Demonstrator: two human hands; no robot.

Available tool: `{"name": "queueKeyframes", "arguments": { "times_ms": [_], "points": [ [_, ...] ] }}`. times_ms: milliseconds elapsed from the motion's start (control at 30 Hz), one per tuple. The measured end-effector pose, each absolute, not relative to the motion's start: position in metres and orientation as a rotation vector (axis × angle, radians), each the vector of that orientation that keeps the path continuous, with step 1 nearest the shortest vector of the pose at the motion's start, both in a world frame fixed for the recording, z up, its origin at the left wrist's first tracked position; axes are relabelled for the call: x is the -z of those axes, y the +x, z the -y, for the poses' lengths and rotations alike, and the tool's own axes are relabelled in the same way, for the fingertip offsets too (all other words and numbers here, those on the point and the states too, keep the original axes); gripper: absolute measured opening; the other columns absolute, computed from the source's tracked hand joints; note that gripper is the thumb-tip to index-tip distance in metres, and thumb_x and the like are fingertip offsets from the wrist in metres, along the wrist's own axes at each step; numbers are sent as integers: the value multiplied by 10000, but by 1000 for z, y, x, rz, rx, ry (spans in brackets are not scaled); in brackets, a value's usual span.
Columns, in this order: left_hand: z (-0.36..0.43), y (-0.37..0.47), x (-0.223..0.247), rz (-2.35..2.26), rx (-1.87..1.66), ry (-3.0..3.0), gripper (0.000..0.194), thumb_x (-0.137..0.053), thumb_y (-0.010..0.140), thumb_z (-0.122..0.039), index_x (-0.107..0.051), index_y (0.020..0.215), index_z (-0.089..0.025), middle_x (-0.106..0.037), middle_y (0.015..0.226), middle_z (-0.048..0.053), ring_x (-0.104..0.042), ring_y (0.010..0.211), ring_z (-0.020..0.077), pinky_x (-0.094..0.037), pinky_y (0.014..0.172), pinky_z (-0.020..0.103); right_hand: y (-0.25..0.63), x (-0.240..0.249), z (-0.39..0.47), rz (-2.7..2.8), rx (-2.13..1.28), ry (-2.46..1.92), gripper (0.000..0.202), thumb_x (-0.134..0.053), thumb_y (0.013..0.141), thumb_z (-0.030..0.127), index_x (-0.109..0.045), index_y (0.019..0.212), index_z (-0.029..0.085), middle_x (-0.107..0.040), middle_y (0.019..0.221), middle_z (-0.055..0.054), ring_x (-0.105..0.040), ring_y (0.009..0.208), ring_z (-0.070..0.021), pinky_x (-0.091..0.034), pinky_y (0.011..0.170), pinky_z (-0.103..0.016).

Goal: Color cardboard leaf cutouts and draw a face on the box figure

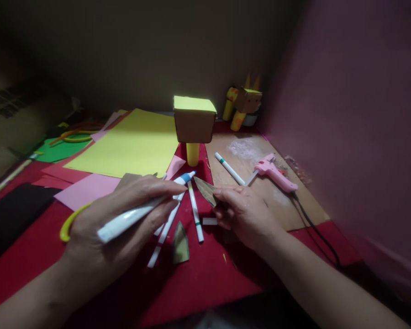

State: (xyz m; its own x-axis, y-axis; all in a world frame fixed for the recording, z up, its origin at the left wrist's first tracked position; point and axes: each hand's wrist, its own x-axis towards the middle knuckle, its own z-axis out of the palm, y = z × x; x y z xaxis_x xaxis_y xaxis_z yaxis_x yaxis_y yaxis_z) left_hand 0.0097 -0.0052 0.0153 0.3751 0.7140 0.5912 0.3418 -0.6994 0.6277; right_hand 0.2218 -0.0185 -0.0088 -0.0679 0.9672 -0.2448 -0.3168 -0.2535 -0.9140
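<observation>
My left hand [123, 219] is closed around a thick white marker [137, 217], whose blue-banded tip end points up and to the right. Between the thumb and fingers of my right hand [245, 210] is a pointed cardboard piece [205, 189], its tip close to the marker's. A second pointed cardboard piece [181, 244] with dark edges lies on the red cloth between my hands. Slim white felt-tip pens [196, 214] lie beneath and between the hands. Just beyond stands a cardboard box shape [194, 125] with a yellow top on a yellow tube [192, 154].
To the right, a pink glue gun [276, 173] with a black cord and another pen [229, 168] lie on a brown board [301, 214]. Yellow sheets [130, 141], pink paper [89, 189] and green paper [63, 148] spread left. A small cardboard animal figure [246, 103] stands at the back.
</observation>
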Motion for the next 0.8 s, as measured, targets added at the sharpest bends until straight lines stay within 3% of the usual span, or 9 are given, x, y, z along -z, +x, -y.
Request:
{"name": "queueKeyframes", "arguments": {
  "times_ms": [100, 167, 233, 367, 533, 700, 800],
  "points": [
    [6, 12, -15, -920, -1244, 2275, 235, -609, 963, -213, -720, 1120, -349, -751, 1083, -67, -700, 943, 115, -540, 864, 212, 231, 4, 18, 964, -1393, -1290, 157, -635, 775, 317, -702, 817, 182, -425, 456, 104, -316, 388, -64, -209, 388, -208],
    [5, 13, -15, -932, -1277, 2291, 225, -609, 962, -207, -717, 1107, -341, -754, 1101, -70, -694, 959, 113, -542, 889, 216, 239, 2, 19, 1095, -1147, -1457, 265, -608, 815, 279, -718, 1031, 171, -489, 520, 87, -389, 436, -81, -278, 438, -217],
    [3, 13, -15, -921, -1324, 2313, 208, -613, 956, -195, -721, 1075, -328, -763, 1062, -77, -691, 925, 102, -550, 877, 201, 246, 2, 21, 1260, -899, -1613, 291, -577, 844, 231, -699, 1103, 179, -569, 616, 51, -489, 521, -109, -354, 506, -236],
    [1, 11, -15, -955, -1368, 2293, 199, -629, 942, -173, -726, 1048, -311, -772, 997, -87, -701, 868, 82, -567, 830, 163, 251, 9, 26, 1633, -620, -1815, 168, -522, 880, 178, -662, 968, 208, -673, 770, -21, -608, 675, -173, -432, 626, -286],
    [1, 12, -17, -951, -1370, 2260, 235, -634, 924, -143, -726, 1074, -299, -781, 1004, -78, -721, 887, 80, -579, 834, 153, 249, 19, 30, 1814, -333, -1881, 82, -530, 875, 159, -595, 870, 210, -670, 772, -41, -622, 673, -196, -446, 628, -301],
    [-1, 11, -17, -949, -1378, 2195, 232, -646, 915, -151, -737, 1068, -301, -788, 1015, -74, -730, 884, 99, -596, 847, 195, 254, 18, 35, 1903, 91, -1755, 88, -552, 881, 143, -623, 855, 189, -670, 875, -86, -619, 692, -195, -434, 589, -297],
    [-2, 10, -15, -959, -1380, 2180, 213, -650, 916, -178, -742, 1069, -296, -787, 1012, -67, -725, 853, 109, -601, 848, 216, 254, 13, 43, 1845, 173, -1531, 142, -530, 911, 104, -632, 860, 189, -652, 817, -57, -603, 672, -167, -456, 588, -276]
  ]
}}
